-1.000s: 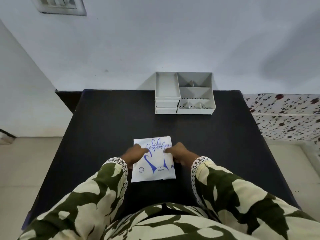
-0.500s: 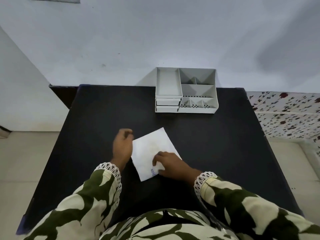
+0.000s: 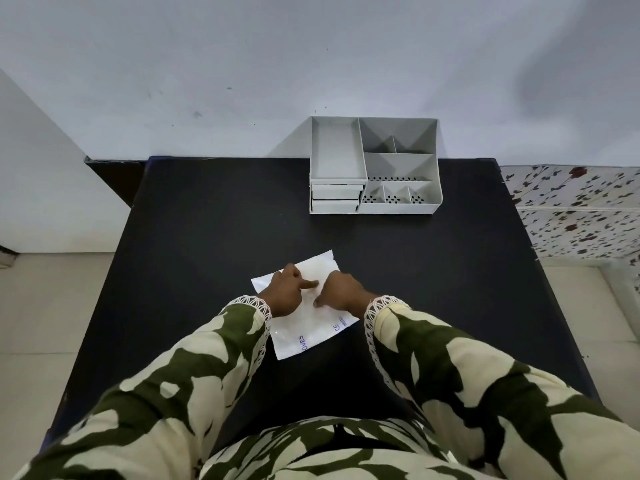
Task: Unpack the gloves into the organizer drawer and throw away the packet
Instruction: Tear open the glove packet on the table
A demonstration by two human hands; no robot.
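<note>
Glove packet (image 3: 304,327) flat on black table (image 3: 207,237), skewed. Left hand (image 3: 285,292) and right hand (image 3: 341,291) press down on it, fingers curled, forefingers extended. Organizer (image 3: 374,166) well apart at far edge, drawers closed.

Glossy paper packet (image 3: 304,327); matt black table (image 3: 214,237); smooth plastic organizer (image 3: 374,168).

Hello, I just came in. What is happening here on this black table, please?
A person is working on a flat white glove packet lying on the black table. Both hands rest on it: the left hand and the right hand press their fingers near its middle, as if feeling for a place to open it. It looks unopened, with no gloves out. The grey organizer stands at the table's far edge, its two small drawers shut.
</note>
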